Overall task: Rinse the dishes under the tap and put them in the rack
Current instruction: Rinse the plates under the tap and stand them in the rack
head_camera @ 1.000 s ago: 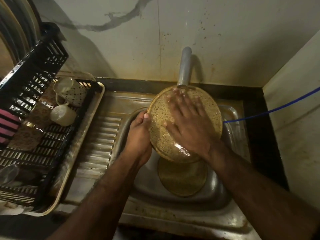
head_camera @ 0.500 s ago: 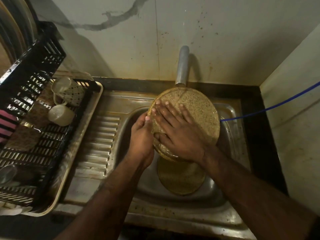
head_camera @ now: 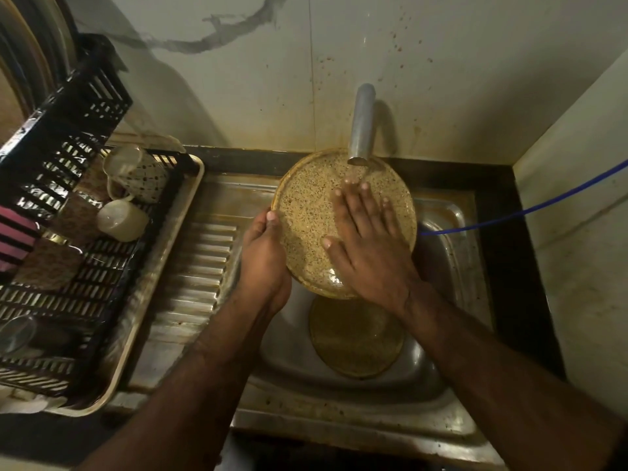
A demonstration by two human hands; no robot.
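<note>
Left grip: the left hand [head_camera: 263, 256] curls round the left rim of the speckled plate [head_camera: 306, 212], thumb on the upper face, fingers hidden beneath.
Right grip: the right hand [head_camera: 368, 246] lies flat on the plate's face, fingers straight and spread, gripping nothing; the fingertips [head_camera: 350, 181] reach to just under the spout.
Plate: round, tan with dark speckles, held tilted over the sink basin [head_camera: 438, 260], its far edge under the tap [head_camera: 362, 125]; its near edge is wet and shiny.
Second plate: another plate [head_camera: 355, 338] of like colour lies flat in the bottom of the basin, below the held one.
Rack: a black slotted rack [head_camera: 78, 266] stands in a pale tray [head_camera: 142, 321] on the bench, left of the ribbed drainboard [head_camera: 200, 266].
In the rack: a dotted mug [head_camera: 142, 175] and a plain cup [head_camera: 120, 219] lying on their sides, and a glass [head_camera: 15, 333] at the near end.
Hose: a thin blue hose [head_camera: 523, 212] runs from the right wall to behind the held plate.
Writing: no brand, label or lettering can be read anywhere.
</note>
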